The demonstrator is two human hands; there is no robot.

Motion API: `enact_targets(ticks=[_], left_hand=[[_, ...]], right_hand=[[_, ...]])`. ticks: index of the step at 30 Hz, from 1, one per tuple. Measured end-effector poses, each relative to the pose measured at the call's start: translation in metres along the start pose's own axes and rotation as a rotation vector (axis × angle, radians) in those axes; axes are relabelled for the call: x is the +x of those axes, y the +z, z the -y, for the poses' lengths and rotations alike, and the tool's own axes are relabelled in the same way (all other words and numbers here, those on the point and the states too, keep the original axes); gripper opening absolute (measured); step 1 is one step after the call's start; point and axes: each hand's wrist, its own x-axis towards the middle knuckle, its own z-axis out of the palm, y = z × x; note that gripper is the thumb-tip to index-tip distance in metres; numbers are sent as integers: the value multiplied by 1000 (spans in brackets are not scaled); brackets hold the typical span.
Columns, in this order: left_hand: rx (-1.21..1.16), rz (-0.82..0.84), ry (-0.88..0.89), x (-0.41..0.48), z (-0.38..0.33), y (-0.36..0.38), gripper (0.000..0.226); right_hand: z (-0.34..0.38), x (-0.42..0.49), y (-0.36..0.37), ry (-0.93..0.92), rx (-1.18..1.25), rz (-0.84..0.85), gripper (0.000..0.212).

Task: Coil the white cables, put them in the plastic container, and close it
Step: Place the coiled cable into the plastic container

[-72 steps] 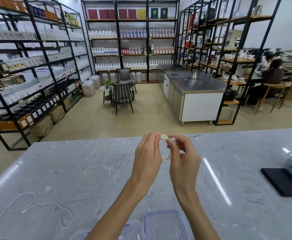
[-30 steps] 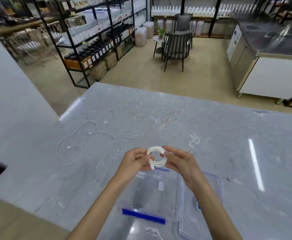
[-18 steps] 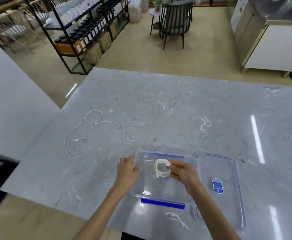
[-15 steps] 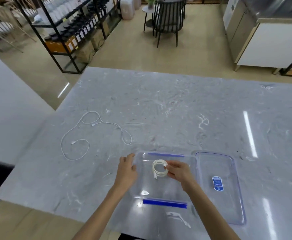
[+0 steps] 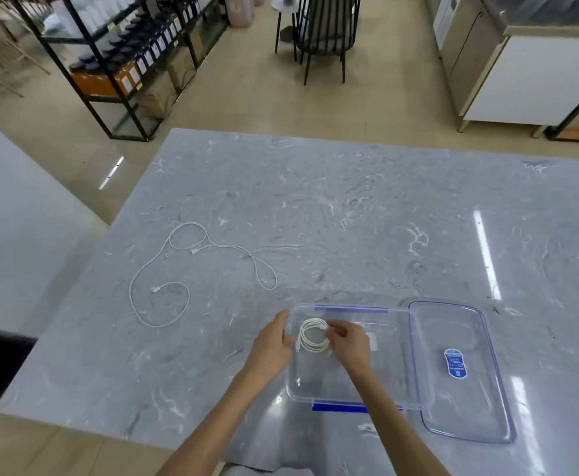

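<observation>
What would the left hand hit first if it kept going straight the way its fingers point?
The left hand points up and right, at the near left wall of the plastic container; its fingertips seem already on that rim. Just past it lies the coiled cable.

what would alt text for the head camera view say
A person's right hand lowers a coiled white cable into an open clear plastic container on a grey marble counter, while the left hand steadies the container's left edge. A second white cable lies loose to the left; the lid lies to the right.
</observation>
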Motion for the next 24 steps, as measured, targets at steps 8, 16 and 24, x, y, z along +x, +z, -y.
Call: enact_targets(ticks=[8,16,24], left_hand=[[15,-38,-19,-2,2,6,52],[-85,13,-80,-1,10,4,50],[-229,-153,-202,27,69,-81,19]], right_hand=[[-11,-10,-10,103,197,147,29],[-5,-16,-25,-8,127,237,30],[88,-29,-6,-397,-100,-12,19]])
